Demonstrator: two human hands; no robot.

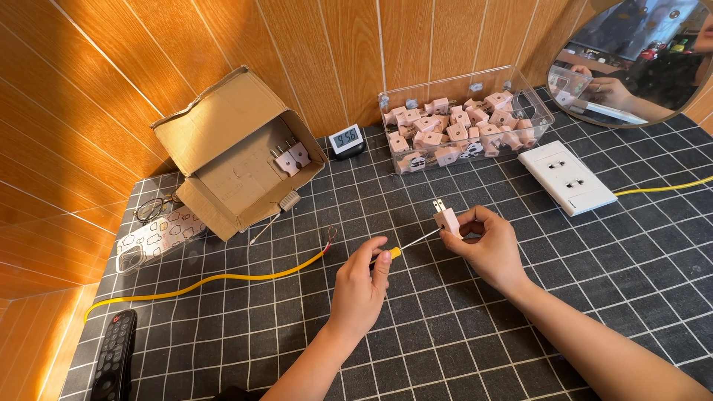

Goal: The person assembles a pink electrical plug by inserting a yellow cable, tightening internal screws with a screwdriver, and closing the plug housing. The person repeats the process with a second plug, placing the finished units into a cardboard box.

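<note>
You worked over a black mat with a white grid (460, 327), set against orange wood-panelled walls (89, 89). Your right hand (490, 249) pinched a pink plug adapter (447, 220) in its fingertips, just in front of the clear box of pink adapters (464, 119). Your left hand (362, 286), fingers curled tight, gripped a yellow-handled screwdriver (408, 245), its tip touching the adapter. A white socket plate (566, 177) lay right of that box; an open cardboard box (238, 152) sat to its left.

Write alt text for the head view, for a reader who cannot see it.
The right hand holds a pink plug while the left hand puts a yellow-handled screwdriver to it, above a black grid mat. Behind sit a clear bin of pink plugs and a cardboard box.
</note>
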